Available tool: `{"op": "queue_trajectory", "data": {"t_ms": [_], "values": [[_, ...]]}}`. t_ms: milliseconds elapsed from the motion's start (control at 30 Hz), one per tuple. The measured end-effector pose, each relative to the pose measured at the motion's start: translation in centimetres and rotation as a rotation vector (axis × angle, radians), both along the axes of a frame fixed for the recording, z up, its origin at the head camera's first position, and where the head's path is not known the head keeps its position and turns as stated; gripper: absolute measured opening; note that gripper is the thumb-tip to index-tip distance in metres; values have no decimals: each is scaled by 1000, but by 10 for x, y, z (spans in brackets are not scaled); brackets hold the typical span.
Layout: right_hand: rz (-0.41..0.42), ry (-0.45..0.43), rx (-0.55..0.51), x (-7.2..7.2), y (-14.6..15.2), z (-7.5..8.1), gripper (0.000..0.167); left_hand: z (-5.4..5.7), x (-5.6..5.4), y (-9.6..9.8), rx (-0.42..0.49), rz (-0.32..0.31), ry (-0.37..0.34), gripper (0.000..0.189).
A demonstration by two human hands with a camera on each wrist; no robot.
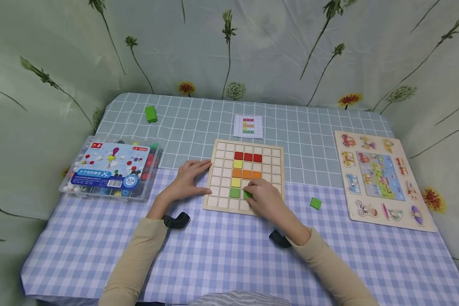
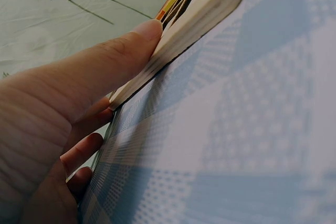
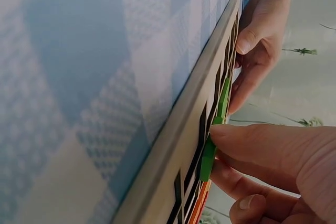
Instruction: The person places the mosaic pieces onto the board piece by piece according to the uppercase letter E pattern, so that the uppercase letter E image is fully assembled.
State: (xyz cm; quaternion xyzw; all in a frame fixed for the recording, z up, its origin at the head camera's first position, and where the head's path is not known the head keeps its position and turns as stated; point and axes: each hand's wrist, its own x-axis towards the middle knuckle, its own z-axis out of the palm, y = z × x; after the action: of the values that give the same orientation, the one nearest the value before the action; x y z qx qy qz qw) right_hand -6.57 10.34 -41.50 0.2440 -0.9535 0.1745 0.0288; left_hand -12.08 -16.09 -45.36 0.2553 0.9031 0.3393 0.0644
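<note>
A wooden grid board (image 1: 219, 178) lies on the table with red, yellow, orange and green square tiles in some of its cells. My right hand (image 1: 265, 199) pinches a green tile (image 3: 208, 160) between thumb and fingers at the board's lower row, right beside another green tile (image 1: 234, 193). My left hand (image 1: 185, 182) rests against the board's left edge, its thumb and fingers extended and touching the wooden side. In the left wrist view the thumb (image 2: 121, 51) presses on that edge. Some fingers of the right hand are hidden behind the thumb in the head view.
A pattern card (image 1: 248, 126) lies beyond the board. One loose green tile (image 1: 315, 203) is to the right, and a green block (image 1: 151, 114) at the back left. A plastic kit box (image 1: 111, 165) stands on the left, a wooden picture puzzle (image 1: 382, 180) on the right.
</note>
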Motion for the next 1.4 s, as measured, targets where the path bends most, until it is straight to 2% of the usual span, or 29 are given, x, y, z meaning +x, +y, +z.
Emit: {"op": "queue_trajectory", "data": {"t_ms": [433,633,867,1200,1400], "values": [[19,-11,-3,-2,-5,1,17,0,-1,0,-2,3,-8,86],[-23,-31,1,-1,0,4,19,-1,-1,0,-9,-3,-1,85],[-78,-16,-30,2,21,5,18,0,0,0,-11,0,-2,86],[-150,-16,-14,8,62,1,15,0,0,1,-14,5,-24,87],[-235,-20,20,15,87,3,25,-1,-1,0,-20,3,-16,87]]}}
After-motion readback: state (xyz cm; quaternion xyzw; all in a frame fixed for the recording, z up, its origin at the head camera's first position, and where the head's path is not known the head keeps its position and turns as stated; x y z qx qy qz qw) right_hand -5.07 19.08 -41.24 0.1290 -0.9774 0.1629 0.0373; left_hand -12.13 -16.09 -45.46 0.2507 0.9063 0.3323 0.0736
